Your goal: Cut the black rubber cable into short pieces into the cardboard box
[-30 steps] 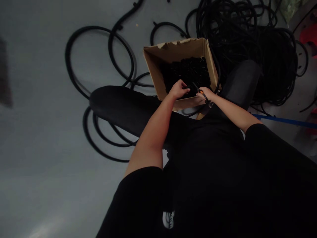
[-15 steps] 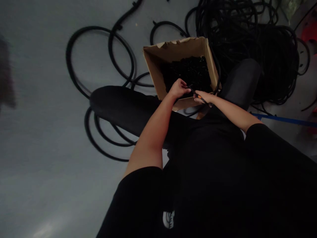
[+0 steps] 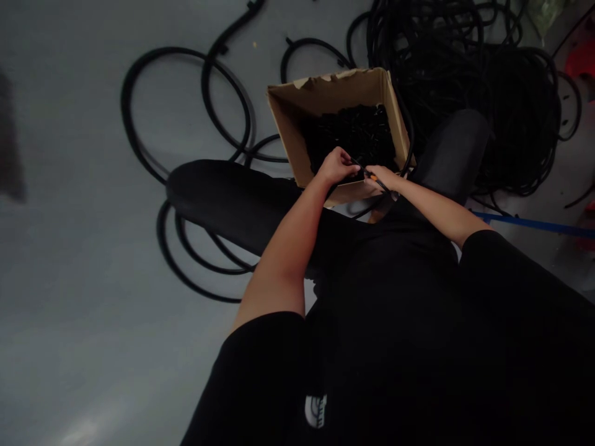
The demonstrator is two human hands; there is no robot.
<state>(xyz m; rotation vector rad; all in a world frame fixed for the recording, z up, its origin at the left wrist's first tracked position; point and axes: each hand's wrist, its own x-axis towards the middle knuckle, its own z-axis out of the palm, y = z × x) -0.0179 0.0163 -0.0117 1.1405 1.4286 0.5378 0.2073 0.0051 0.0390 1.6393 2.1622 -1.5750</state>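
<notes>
Much around the fingertips is too dark and small to make out. The left hand (image 3: 337,167) has thumb and fingers drawn near each other; whether they pinch a piece, I cannot tell. The right hand (image 3: 385,178), just beside it, is wrapped around a tool (image 3: 374,178) with an orange part; the palm hides most of the grip, and the tip blurs into the dark toward the left hand. Both forearms reach forward and inward, converging over the near edge of a box (image 3: 287,136), partly covering it. Beyond the hands, black bits (image 3: 360,127) merge inside. Right of the right hand, a cable pile (image 3: 525,111) is cut off above.
</notes>
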